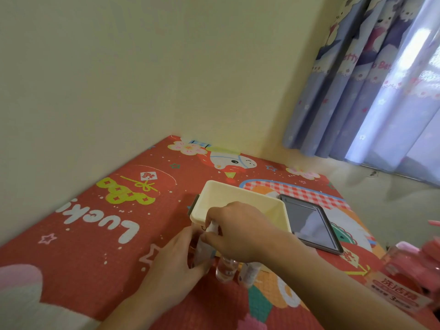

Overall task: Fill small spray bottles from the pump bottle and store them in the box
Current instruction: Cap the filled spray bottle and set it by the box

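Steadying a small spray bottle (202, 252) low centre, the left hand (175, 265) grips its body while the right hand (238, 231) pinches its cap, probably twisting, just before the cream box (240, 196).

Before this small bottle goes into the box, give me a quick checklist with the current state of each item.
1. Small spray bottle held: ok, left hand grips its body.
2. Cap: cannot tell, right hand pinches the top and hides it.
3. Cream box open and in reach: ok, lid lies beside it to the right.
4. Room in the box: cannot tell, the right hand hides part of the inside.
5. Other small bottles upright on the mat: ok, near the wrist though.
6. Pink pump bottle clear of the path: ok, at the right edge.
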Available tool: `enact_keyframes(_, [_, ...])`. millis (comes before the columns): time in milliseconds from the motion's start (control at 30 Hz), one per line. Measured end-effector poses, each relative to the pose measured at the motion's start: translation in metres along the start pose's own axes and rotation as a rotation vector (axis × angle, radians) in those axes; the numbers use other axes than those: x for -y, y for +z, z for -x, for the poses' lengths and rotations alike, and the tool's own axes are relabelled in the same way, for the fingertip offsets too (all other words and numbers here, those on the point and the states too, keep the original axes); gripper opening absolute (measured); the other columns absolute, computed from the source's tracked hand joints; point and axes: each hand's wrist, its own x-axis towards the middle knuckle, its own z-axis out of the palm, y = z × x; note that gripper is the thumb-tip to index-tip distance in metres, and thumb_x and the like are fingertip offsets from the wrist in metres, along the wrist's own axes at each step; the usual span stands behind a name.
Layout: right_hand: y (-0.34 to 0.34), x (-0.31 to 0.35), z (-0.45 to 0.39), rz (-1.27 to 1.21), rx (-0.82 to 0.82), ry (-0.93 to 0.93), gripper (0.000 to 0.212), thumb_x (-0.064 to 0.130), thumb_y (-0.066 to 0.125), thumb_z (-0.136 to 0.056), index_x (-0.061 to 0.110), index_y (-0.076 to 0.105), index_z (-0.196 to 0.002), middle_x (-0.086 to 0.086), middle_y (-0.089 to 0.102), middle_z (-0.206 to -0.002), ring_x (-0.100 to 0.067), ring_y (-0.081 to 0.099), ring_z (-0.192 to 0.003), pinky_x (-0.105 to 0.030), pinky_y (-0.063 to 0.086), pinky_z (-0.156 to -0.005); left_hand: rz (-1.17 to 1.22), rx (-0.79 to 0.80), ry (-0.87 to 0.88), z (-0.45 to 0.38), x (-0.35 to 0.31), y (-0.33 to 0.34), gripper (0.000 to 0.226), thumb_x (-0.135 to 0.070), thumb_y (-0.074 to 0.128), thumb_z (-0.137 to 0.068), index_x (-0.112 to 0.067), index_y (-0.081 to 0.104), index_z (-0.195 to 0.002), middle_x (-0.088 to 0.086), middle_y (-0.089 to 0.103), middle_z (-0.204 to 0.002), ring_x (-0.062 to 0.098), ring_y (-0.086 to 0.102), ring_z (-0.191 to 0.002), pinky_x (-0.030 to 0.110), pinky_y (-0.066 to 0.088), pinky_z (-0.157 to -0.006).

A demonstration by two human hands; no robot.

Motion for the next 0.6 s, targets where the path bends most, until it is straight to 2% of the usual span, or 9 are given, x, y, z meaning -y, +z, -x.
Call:
enact_keyframes(100, [0.0, -0.002, 0.0, -0.023, -0.016, -0.005, 0.034, 0.049, 0.052, -0.093, 0.025, 0.063, -0.115, -0.006, 0.066, -0.097, -0.026, 0.06, -0.091, -0.04, 0.052, -0.077, 0.023, -0.024, 0.012, -0.001, 0.002, 0.002, 0.039, -0.031, 0.077, -0.084, -0.05, 0.05, -0.105, -0.028, 0.066, -0.102, -0.017, 0.057, -0.097, -0.008, 0.031, -0.079])
enact_keyframes(167, [-0.001, -0.005, 0.0, -0.061, -0.051, -0.004, 0.033, 0.051, 0.052, -0.093, 0.026, 0.062, -0.112, -0.003, 0.066, -0.093, -0.023, 0.059, -0.088, -0.039, 0.052, -0.074, 0.04, -0.04, 0.034, -0.002, 0.003, 0.001, 0.043, -0.032, 0.077, -0.082, -0.055, 0.051, -0.107, -0.031, 0.065, -0.104, -0.01, 0.062, -0.097, 0.008, 0.047, -0.078])
enact_keyframes(233, [-0.002, -0.008, 0.0, -0.114, -0.103, -0.002, 0.034, 0.053, 0.051, -0.094, 0.027, 0.061, -0.114, 0.003, 0.068, -0.087, -0.018, 0.061, -0.082, -0.038, 0.053, -0.072, 0.042, -0.068, 0.066, -0.003, 0.005, -0.001, 0.048, -0.034, 0.076, -0.079, -0.058, 0.051, -0.112, -0.035, 0.063, -0.11, -0.005, 0.064, -0.099, 0.021, 0.055, -0.08])
enact_keyframes(333, [-0.007, -0.014, 0.003, -0.263, -0.195, 0.041, 0.033, 0.05, 0.044, -0.099, 0.028, 0.061, -0.118, 0.006, 0.071, -0.081, -0.01, 0.062, -0.077, -0.032, 0.05, -0.071, 0.102, -0.11, 0.106, -0.005, 0.005, -0.004, 0.046, -0.043, 0.075, -0.079, -0.051, 0.056, -0.12, -0.03, 0.065, -0.114, -0.002, 0.066, -0.103, 0.031, 0.058, -0.084])
enact_keyframes(433, [-0.012, -0.019, 0.008, -0.385, -0.298, 0.077, 0.028, 0.042, 0.04, -0.103, 0.029, 0.064, -0.11, 0.007, 0.071, -0.083, -0.008, 0.061, -0.077, -0.033, 0.05, -0.071, 0.199, -0.133, 0.111, -0.008, 0.002, -0.008, 0.054, -0.057, 0.07, -0.079, -0.043, 0.056, -0.129, -0.022, 0.068, -0.119, 0.005, 0.067, -0.108, 0.039, 0.059, -0.086])
enact_keyframes(500, [-0.013, -0.02, 0.011, -0.446, -0.332, 0.112, 0.029, 0.043, 0.041, -0.102, 0.028, 0.064, -0.109, 0.008, 0.07, -0.082, -0.007, 0.062, -0.076, -0.034, 0.051, -0.07, 0.232, -0.159, 0.115, -0.01, -0.002, -0.009, 0.053, -0.056, 0.07, -0.079, -0.042, 0.057, -0.129, -0.019, 0.068, -0.118, 0.009, 0.068, -0.107, 0.042, 0.06, -0.084])
enact_keyframes(600, [-0.013, -0.019, 0.014, -0.518, -0.345, 0.191, 0.038, 0.058, 0.044, -0.096, 0.029, 0.064, -0.11, 0.01, 0.068, -0.081, -0.003, 0.061, -0.072, -0.026, 0.046, -0.063, 0.223, -0.232, 0.124, -0.016, -0.013, -0.01, 0.044, -0.045, 0.076, -0.081, -0.039, 0.061, -0.122, -0.017, 0.069, -0.11, 0.009, 0.069, -0.099, 0.04, 0.06, -0.078])
